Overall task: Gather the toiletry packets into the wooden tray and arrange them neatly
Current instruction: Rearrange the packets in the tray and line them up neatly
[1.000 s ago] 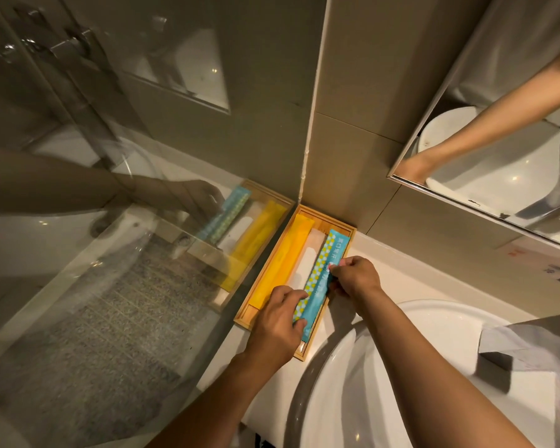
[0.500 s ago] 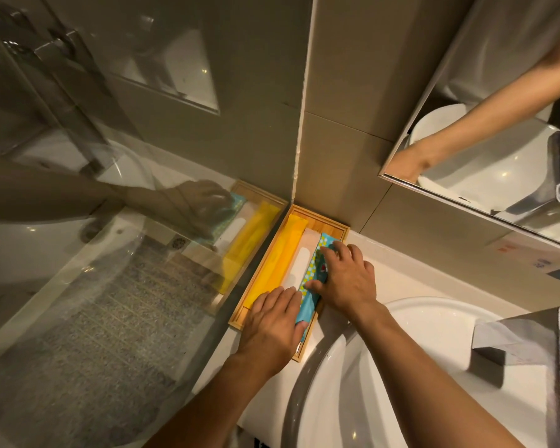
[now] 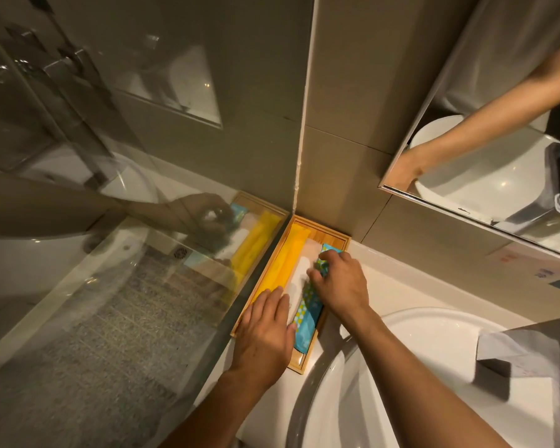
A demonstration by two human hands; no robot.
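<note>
The wooden tray (image 3: 332, 232) sits on the pale surface (image 3: 398, 282) in the corner where the tiled wall (image 3: 353, 124) meets a glass shower panel (image 3: 110, 286), just beside the rim of a white basin (image 3: 434, 367). Three long packets lie lengthwise in it, side by side: a yellow packet (image 3: 288, 257) along the glass side, a white packet (image 3: 299, 273) in the middle, and a blue patterned packet (image 3: 307, 315) along the basin side. The left hand (image 3: 264, 334) lies flat over the near end of the tray, fingers together and extended, covering the near ends of the yellow and white packets. The right hand (image 3: 341, 282) rests on the far half of the blue patterned packet, fingers curled and pressing down on it; whether it pinches the packet cannot be told. A mirror (image 3: 498, 140) on the right wall reflects an arm and the basin.
</note>
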